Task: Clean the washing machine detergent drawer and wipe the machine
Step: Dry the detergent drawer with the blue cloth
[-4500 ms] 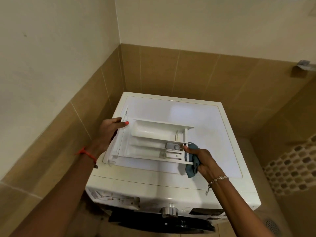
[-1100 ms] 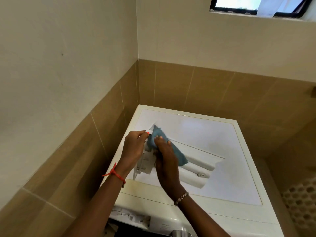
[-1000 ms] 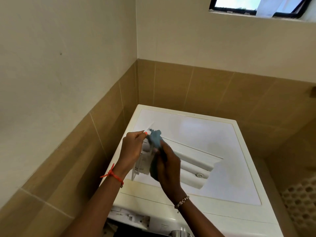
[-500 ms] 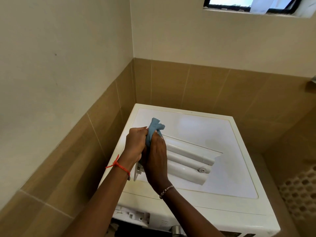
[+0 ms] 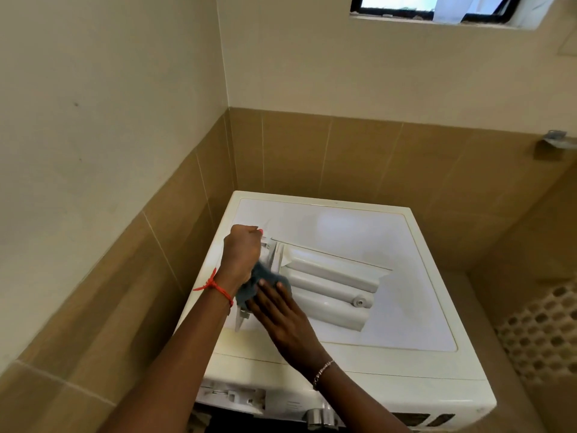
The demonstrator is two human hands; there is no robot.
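The white plastic detergent drawer [image 5: 331,285] lies on the flat top of the white washing machine [image 5: 359,223]. What looks like its ribbed underside faces up, and its front panel end points left.

Your left hand [image 5: 242,254] has its fingers curled round the far corner of that panel end. Make that grip firm, because the lid is smooth and the drawer will likely skate under pressure.

Just below it, the crumpled blue-grey cloth [image 5: 265,281] sits against the panel end. Your right hand [image 5: 281,314] presses it there with straight, flat fingers. I cannot see the thumb.

Push a fold of the cloth into the seam where the panel meets the body, since residue tends to collect there. Go gently near the thin plastic edge at the near corner.

Then work rightward along the rounded ridges towards the small round cap [image 5: 359,301], turning the cloth to a clean face as you go.
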